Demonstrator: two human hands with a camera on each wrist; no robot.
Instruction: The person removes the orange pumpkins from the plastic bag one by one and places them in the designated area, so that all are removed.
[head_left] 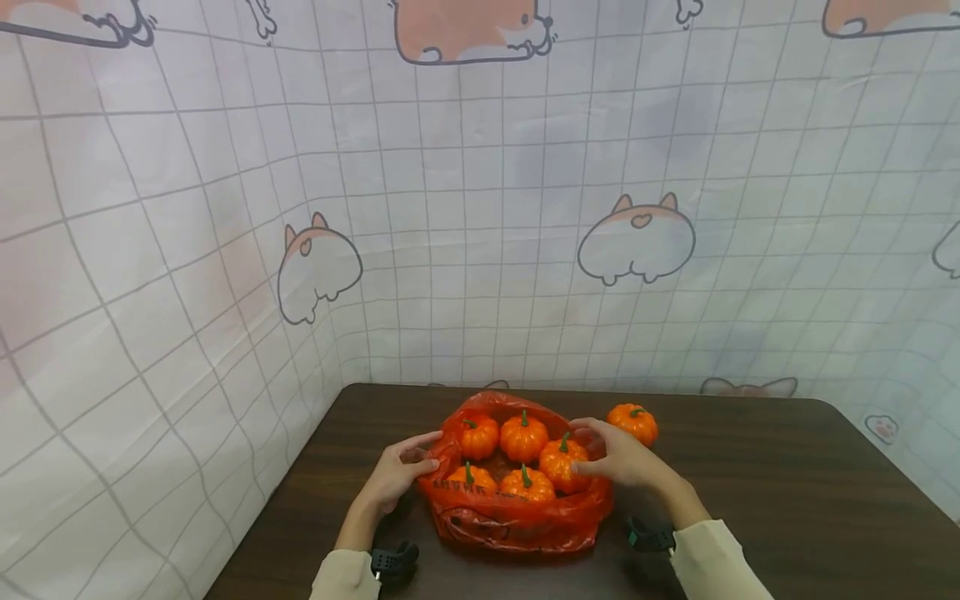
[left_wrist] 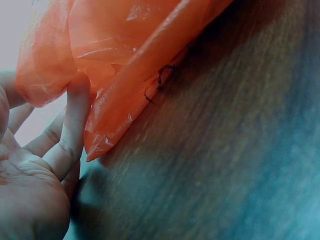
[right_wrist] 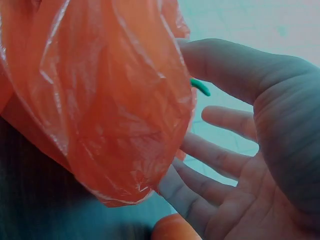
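A thin red plastic bag [head_left: 517, 521] stands wide-mouthed on the table, with several small orange pumpkins [head_left: 524, 437] with green stems inside. At its left rim my left hand [head_left: 390, 473] holds the plastic between thumb and fingers; in the left wrist view a finger [left_wrist: 75, 117] presses into the film. My right hand [head_left: 626, 454] holds the right rim, its thumb over the edge beside a pumpkin [head_left: 562, 467] and its other fingers along the outside. In the right wrist view a green stem [right_wrist: 201, 87] pokes past the bag [right_wrist: 115, 110] under the thumb.
Another small pumpkin [head_left: 632, 424] lies outside the bag, just behind my right hand. The dark wooden table [head_left: 765, 483] ends at a white gridded curtain [head_left: 480, 250] with cartoon dogs at the back and left. Dark bands [head_left: 395, 560] sit at both wrists.
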